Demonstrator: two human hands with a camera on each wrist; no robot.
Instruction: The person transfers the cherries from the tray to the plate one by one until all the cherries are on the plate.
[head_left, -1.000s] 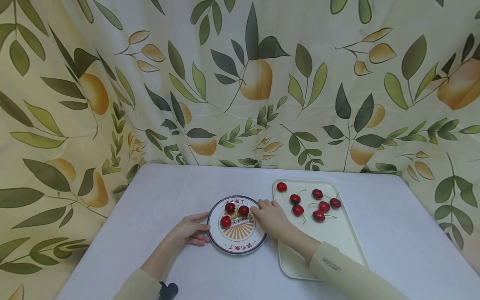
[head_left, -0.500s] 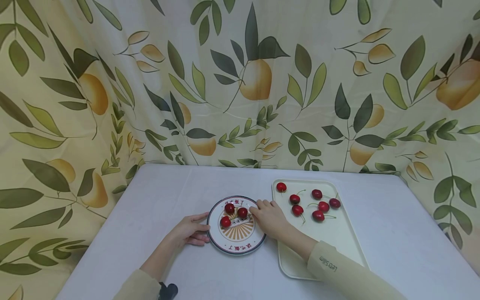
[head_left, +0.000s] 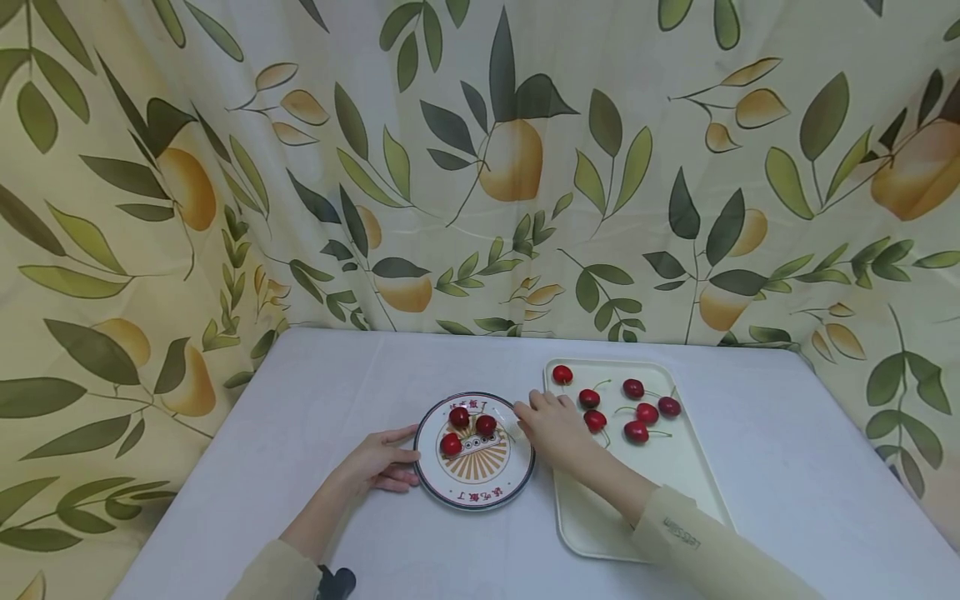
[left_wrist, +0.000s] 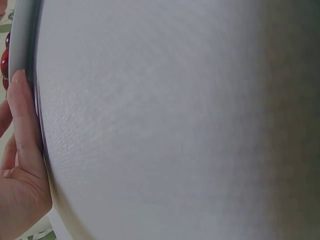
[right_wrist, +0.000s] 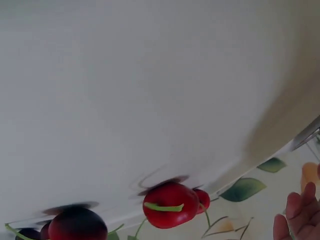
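A round white plate with a dark rim and an orange sunburst print bears three cherries in its upper half. At its left rim is my left hand, fingers fairly straight and touching the edge; in the left wrist view a finger lies along the plate's side. My right hand is just off the plate's right rim, above the tray's left edge, fingers slightly bent and holding nothing. One cherry on the plate has its stem pointing toward that hand.
A cream rectangular tray lies right of the plate, with several stemmed cherries in its far part. The table has a white cloth. Behind it hangs a fruit-and-leaf patterned curtain.
My right hand has let go of the cherry at the plate's right side and drawn back rightward. That cherry now rests on the plate. The left hand stays in place.
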